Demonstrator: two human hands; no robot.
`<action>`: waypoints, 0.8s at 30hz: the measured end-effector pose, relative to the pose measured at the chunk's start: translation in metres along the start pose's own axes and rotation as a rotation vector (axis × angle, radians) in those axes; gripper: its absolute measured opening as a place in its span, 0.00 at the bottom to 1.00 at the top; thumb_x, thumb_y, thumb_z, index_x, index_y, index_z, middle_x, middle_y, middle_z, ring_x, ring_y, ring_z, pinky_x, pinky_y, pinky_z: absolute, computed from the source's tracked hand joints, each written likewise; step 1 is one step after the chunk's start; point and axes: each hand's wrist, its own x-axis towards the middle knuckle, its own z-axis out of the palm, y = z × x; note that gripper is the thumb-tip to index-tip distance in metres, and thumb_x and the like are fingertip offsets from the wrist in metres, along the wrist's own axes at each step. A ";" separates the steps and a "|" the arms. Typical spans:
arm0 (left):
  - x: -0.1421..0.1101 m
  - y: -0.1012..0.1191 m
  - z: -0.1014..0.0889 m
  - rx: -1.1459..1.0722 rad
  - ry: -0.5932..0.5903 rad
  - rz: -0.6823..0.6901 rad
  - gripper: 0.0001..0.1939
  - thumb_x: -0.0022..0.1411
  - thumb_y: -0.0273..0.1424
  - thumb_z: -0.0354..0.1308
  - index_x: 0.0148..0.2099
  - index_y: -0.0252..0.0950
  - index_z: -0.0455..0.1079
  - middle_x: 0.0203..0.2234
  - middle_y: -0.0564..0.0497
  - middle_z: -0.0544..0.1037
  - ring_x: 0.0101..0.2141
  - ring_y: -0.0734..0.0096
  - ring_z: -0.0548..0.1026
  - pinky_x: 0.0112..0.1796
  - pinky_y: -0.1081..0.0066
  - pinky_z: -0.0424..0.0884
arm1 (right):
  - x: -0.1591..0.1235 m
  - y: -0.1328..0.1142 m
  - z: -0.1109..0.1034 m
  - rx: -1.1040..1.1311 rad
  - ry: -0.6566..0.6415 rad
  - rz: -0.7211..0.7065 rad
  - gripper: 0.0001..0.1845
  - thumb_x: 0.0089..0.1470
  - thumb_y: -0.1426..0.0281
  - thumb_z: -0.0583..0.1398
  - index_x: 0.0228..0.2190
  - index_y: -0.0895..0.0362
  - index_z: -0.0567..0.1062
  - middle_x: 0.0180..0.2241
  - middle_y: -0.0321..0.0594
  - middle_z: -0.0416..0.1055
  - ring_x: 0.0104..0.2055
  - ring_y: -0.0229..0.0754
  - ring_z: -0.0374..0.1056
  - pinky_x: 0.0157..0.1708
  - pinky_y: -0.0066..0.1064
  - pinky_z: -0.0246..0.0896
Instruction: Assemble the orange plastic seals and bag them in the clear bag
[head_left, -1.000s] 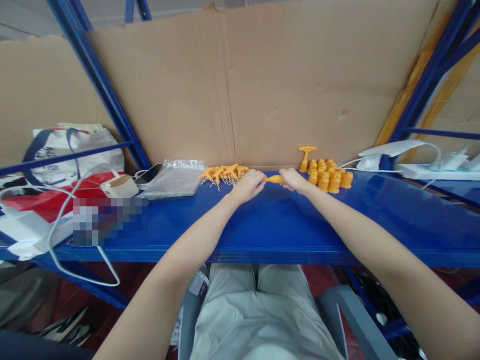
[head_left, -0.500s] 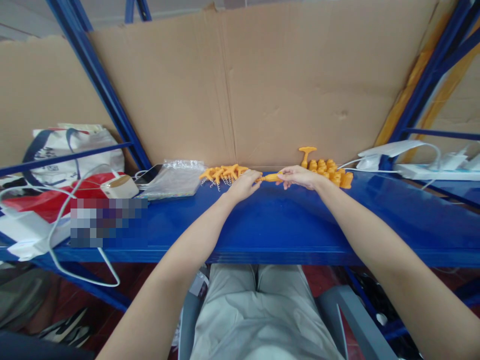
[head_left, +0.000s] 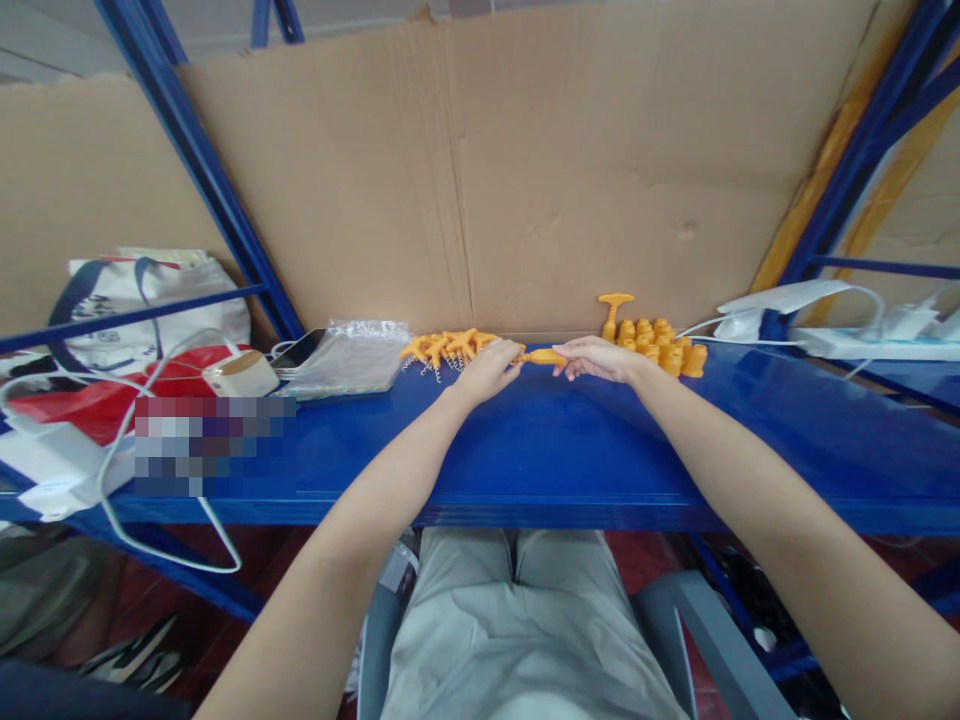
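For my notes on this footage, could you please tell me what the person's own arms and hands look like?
The left hand and right hand are both ungloved. The arms are bare as far as they show, with no sleeve, watch or bracelet visible. Whether rings are worn is too small to tell.

- Left hand (head_left: pixel 484 373) and right hand (head_left: pixel 600 360), fingers (head_left: pixel 573 366) on opposite ends of a slim yellow piece (head_left: pixel 543 356) at the blue counter (head_left: pixel 555 450).
- Yellow corkscrews (head_left: pixel 448 346), metal spirals showing, just beside the left hand.
- Yellow sleeves (head_left: pixel 667 350) clustered near the right hand, a T-shaped yellow tool (head_left: pixel 616 300) upright beside them.
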 end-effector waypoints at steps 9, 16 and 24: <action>0.001 0.004 -0.001 -0.011 -0.009 -0.041 0.04 0.63 0.26 0.53 0.40 0.37 0.69 0.38 0.46 0.79 0.41 0.62 0.76 0.45 0.62 0.72 | 0.015 0.011 0.021 -0.559 0.398 -0.354 0.23 0.66 0.64 0.53 0.19 0.54 0.61 0.18 0.33 0.63 0.24 0.37 0.61 0.29 0.28 0.52; 0.002 0.009 0.000 0.027 0.008 -0.013 0.05 0.64 0.27 0.53 0.39 0.37 0.70 0.35 0.47 0.78 0.40 0.63 0.75 0.42 0.64 0.72 | 0.011 0.007 0.026 -0.853 0.541 -0.312 0.22 0.66 0.70 0.48 0.20 0.53 0.64 0.25 0.43 0.72 0.37 0.45 0.69 0.37 0.29 0.55; 0.002 0.011 -0.006 0.093 -0.011 0.024 0.07 0.66 0.27 0.51 0.39 0.35 0.70 0.34 0.45 0.78 0.39 0.61 0.75 0.42 0.63 0.71 | 0.011 0.000 0.031 -0.767 0.505 -0.206 0.23 0.64 0.73 0.48 0.17 0.55 0.66 0.21 0.43 0.70 0.34 0.43 0.69 0.34 0.27 0.56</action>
